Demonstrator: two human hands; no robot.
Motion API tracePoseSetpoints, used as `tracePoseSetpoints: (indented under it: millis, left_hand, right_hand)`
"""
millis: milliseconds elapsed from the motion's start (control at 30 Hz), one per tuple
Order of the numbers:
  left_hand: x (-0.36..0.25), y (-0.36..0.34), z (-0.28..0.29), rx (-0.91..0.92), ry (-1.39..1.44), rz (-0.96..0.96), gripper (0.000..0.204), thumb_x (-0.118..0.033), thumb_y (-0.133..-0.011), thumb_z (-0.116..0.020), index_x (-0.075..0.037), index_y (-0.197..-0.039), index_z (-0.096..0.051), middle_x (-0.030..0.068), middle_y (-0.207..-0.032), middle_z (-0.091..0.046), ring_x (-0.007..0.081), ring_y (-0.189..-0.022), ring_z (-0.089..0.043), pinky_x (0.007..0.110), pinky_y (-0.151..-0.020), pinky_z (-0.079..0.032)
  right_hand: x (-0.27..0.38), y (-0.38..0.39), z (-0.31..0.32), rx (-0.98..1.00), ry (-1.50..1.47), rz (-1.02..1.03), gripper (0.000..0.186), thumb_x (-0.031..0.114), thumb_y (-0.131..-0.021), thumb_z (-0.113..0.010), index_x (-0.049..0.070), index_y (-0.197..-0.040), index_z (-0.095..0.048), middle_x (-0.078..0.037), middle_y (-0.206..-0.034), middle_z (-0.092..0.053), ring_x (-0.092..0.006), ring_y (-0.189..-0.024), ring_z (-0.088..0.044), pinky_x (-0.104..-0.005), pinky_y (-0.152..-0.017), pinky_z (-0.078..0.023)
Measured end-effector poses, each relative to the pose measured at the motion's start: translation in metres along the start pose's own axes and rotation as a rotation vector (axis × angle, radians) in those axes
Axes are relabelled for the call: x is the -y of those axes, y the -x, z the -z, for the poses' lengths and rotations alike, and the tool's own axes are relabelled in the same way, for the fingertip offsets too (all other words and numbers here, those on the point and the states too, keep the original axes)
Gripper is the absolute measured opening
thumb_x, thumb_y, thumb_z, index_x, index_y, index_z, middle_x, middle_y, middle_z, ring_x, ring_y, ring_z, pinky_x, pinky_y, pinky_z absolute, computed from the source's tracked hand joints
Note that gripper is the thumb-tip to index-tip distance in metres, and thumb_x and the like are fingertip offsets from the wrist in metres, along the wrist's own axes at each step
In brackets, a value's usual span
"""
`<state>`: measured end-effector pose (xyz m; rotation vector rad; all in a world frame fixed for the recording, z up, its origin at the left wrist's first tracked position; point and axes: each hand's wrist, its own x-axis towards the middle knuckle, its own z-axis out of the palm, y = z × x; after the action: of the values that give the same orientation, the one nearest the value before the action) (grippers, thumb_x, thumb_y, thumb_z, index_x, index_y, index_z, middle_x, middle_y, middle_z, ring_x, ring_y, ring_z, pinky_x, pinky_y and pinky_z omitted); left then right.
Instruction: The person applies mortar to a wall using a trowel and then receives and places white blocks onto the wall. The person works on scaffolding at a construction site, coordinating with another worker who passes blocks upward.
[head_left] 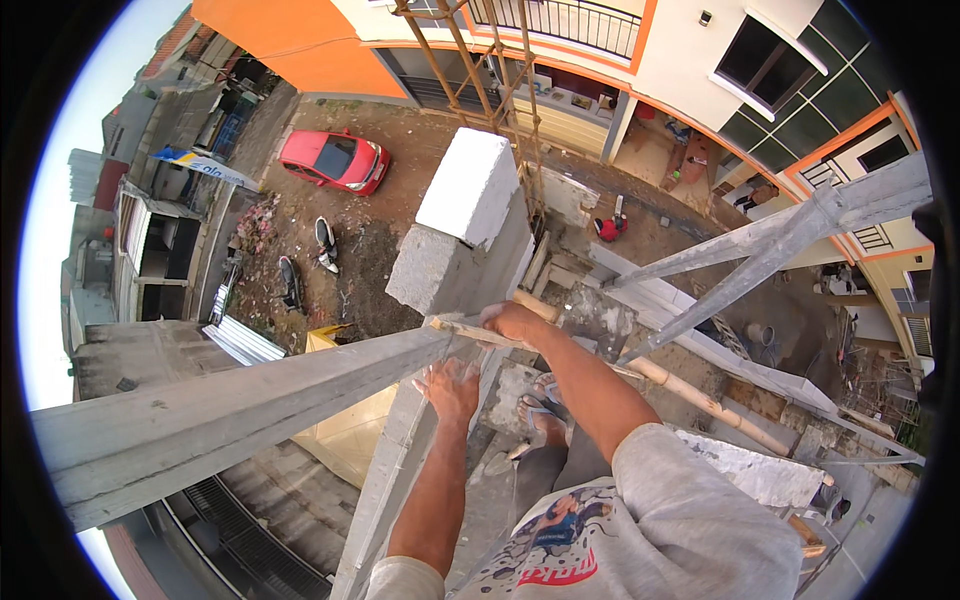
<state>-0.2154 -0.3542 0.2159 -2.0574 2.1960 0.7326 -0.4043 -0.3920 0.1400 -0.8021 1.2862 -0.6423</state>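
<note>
My right hand [515, 322] is closed on one end of a short, thin wooden strip [468, 330]. The strip's other end lies by the tip of a long grey beam [260, 385] that comes in from the left. Just below it, my left hand [450, 388] rests with fingers spread against the grey block wall [395, 470], near the beam's end. Beyond my hands, a rough grey block [425, 268] sits on the wall line, and a white lightweight block [470, 188] is stacked past it. My sandalled feet [545, 400] stand to the right of the wall.
Grey metal braces [720, 270] slant in from the right. A bamboo pole [710, 405] crosses beside me, and bamboo scaffolding [490, 70] rises beyond the white block. Far below are a red car [335, 160], parked motorbikes [325, 245] and a person in red [610, 228].
</note>
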Motion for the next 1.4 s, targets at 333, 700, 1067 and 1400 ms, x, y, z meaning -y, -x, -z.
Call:
tracePoseSetpoints:
  millis: [333,700,1067,1400]
  left_hand:
    - [0.047,-0.008,-0.006,-0.217,-0.01,-0.059,0.031,-0.034,-0.087,-0.066,-0.014,-0.112,-0.067,0.0105,-0.113,-0.062,0.0306,-0.11,-0.056,0.063,-0.102,-0.03]
    - [0.041,-0.012,0.025,-0.262,0.109,-0.145,0.04,-0.04,-0.09,-0.062,-0.002,-0.097,-0.072,0.0242,-0.093,-0.067,0.0417,-0.091,-0.061,0.049,-0.083,-0.047]
    - [0.027,-0.002,0.029,-0.33,-0.147,-0.219,0.027,-0.03,-0.088,-0.064,-0.009,-0.104,-0.07,0.0175,-0.101,-0.064,0.0336,-0.103,-0.057,0.053,-0.097,-0.035]
    - [0.0,-0.015,0.002,0.136,1.035,0.348,0.031,-0.023,-0.093,-0.058,0.002,-0.111,-0.06,0.0078,-0.101,-0.065,0.0185,-0.084,-0.064,0.032,-0.077,-0.047]
  right_hand:
    - [0.033,0.006,0.005,-0.174,-0.185,0.145,0.011,0.01,-0.084,-0.065,0.003,-0.091,-0.066,-0.005,-0.073,-0.061,-0.0146,-0.067,-0.055,-0.0306,-0.064,-0.047]
    - [0.053,0.018,0.004,-0.034,-0.488,0.188,0.011,0.01,-0.082,-0.068,0.001,-0.087,-0.067,-0.001,-0.066,-0.056,-0.011,-0.06,-0.049,-0.0285,-0.053,-0.041]
    - [0.016,0.009,0.015,0.027,-0.402,0.012,0.009,0.013,-0.086,-0.068,0.005,-0.088,-0.067,0.0,-0.072,-0.061,-0.0115,-0.066,-0.057,-0.0291,-0.066,-0.048]
    - [0.025,0.008,0.024,0.073,-0.236,0.01,0.016,0.017,-0.086,-0.069,0.003,-0.093,-0.069,-0.004,-0.084,-0.067,-0.0137,-0.073,-0.062,-0.0293,-0.07,-0.052]
